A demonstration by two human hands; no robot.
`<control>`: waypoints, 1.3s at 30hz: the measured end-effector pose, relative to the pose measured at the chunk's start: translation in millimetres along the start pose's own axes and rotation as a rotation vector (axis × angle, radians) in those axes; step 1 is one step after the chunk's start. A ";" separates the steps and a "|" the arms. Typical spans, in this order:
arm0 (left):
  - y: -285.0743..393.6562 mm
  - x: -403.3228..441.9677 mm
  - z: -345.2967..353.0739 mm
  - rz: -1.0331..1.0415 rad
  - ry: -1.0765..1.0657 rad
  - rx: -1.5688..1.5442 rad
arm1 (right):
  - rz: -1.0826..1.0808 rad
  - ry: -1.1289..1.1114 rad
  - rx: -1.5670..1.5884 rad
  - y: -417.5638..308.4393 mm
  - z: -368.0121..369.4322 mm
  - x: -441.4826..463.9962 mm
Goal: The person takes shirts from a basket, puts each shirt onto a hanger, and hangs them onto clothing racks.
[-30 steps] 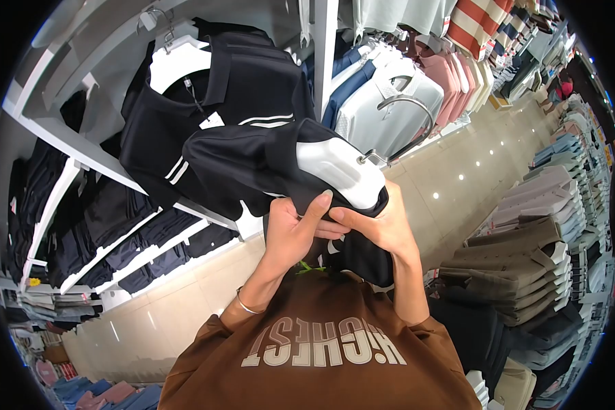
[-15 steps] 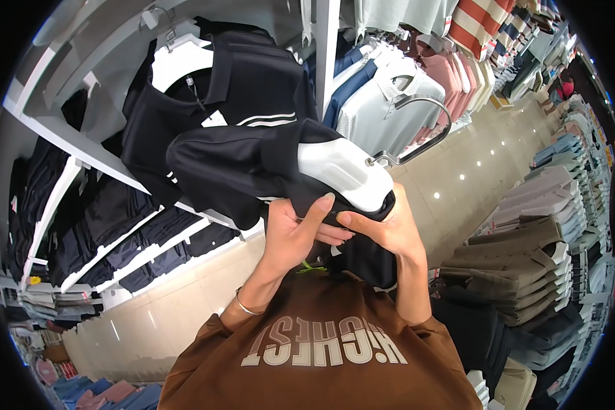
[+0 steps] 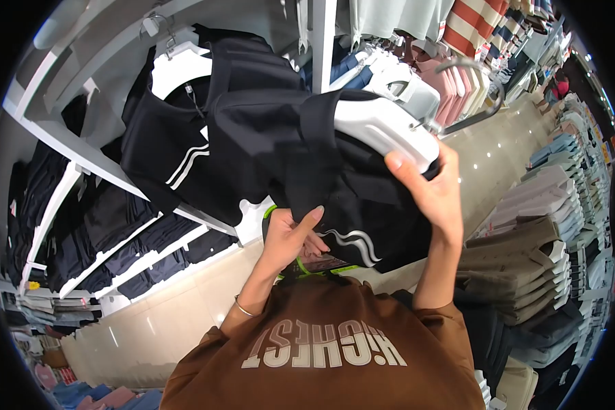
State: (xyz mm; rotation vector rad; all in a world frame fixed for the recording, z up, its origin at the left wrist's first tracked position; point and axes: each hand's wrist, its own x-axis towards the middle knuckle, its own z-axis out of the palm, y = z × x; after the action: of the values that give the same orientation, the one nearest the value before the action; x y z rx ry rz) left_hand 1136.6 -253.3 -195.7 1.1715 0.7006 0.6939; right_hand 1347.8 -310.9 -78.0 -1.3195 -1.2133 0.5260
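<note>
A black collared shirt (image 3: 383, 205) with two wavy white stripes hangs on a white hanger (image 3: 383, 126), tilted in front of me. My right hand (image 3: 434, 195) grips the hanger's right shoulder end, thumb on top, with the shirt's fabric beneath. At the shirt's lower left edge is my left hand (image 3: 290, 239), its thumb over the fabric and its fingers curled partly behind. The hanger's metal hook (image 3: 485, 102) points up and right, blurred. A bright green cord (image 3: 301, 265) shows below my left hand.
Another black shirt (image 3: 167, 137) hangs on the white rack (image 3: 75, 150) at left. Folded black clothes (image 3: 109, 225) fill the shelves below. Pink shirts (image 3: 444, 85) hang behind, and brown garments (image 3: 512, 266) hang at right beside the tiled aisle (image 3: 499, 157).
My right hand has moved up and right, from the shirt's front to the hanger's end. The shirt and hanger have shifted right, and the striped front now shows. My left hand stays low.
</note>
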 end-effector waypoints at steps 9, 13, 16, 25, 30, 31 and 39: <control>28.0 13.4 13.8 0.140 -0.054 -0.117 | -0.128 0.017 -0.030 -43.0 -9.0 24.0; 31.9 31.1 29.3 0.137 0.079 0.119 | -0.093 0.007 -0.007 -47.8 -1.7 23.0; 36.0 39.4 30.9 0.204 0.136 0.140 | -0.096 0.037 -0.019 -48.1 2.0 21.4; 42.3 41.7 13.2 -0.003 0.004 0.282 | -0.088 0.060 -0.228 -42.9 -10.4 26.2; 53.5 35.8 8.3 -0.088 -0.129 0.273 | -0.100 0.085 -0.230 -38.7 -13.1 26.2; 56.4 34.2 7.6 -0.101 -0.145 0.257 | -0.099 0.085 -0.235 -37.7 -13.7 26.1; 34.6 29.3 15.9 0.058 -0.164 -0.119 | -0.053 0.086 -0.246 -24.6 -12.4 24.3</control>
State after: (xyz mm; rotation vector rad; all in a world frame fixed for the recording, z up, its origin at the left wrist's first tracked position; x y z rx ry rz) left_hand 1162.8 -230.8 -162.2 1.1279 0.4835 0.6706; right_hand 1359.3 -301.6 -44.3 -1.4969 -1.2671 0.2853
